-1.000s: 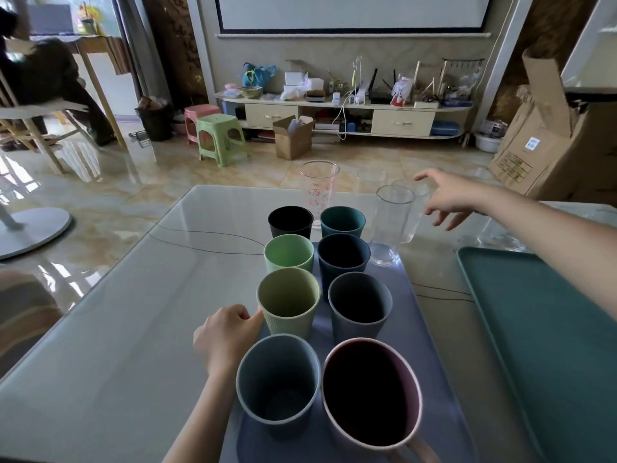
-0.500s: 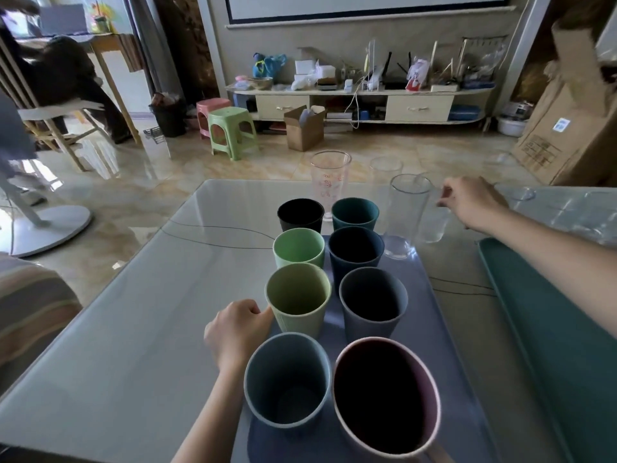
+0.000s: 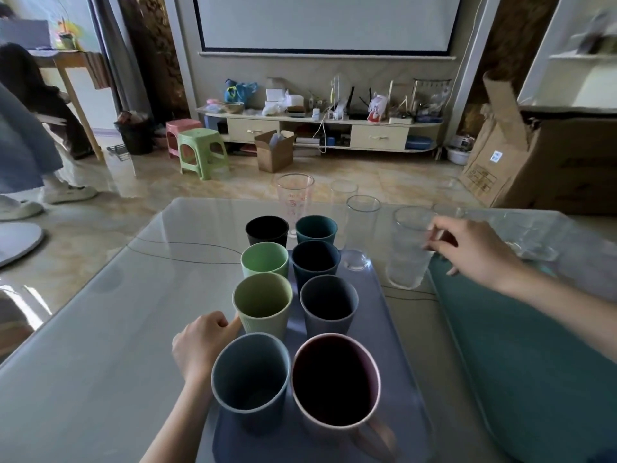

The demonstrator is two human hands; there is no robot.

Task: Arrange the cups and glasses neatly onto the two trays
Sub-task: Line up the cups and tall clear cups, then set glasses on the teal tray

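Between trays | right hand (image 3: 474, 252) pinching tall ribbed clear glass (image 3: 408, 248) near rim | left hand (image 3: 200, 342) curled, empty, beside purple plastic tray (image 3: 387, 329) | risk: high grip may tip glass.

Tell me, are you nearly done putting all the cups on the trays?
About halfway. Done: eight coloured cups stand in two rows on the purple tray, with one tall glass at its far corner. In hand: the right hand grips a clear glass between the trays, while the left hand rests beside the tray. Left: the teal tray looks bare, and several glasses still wait on the table.
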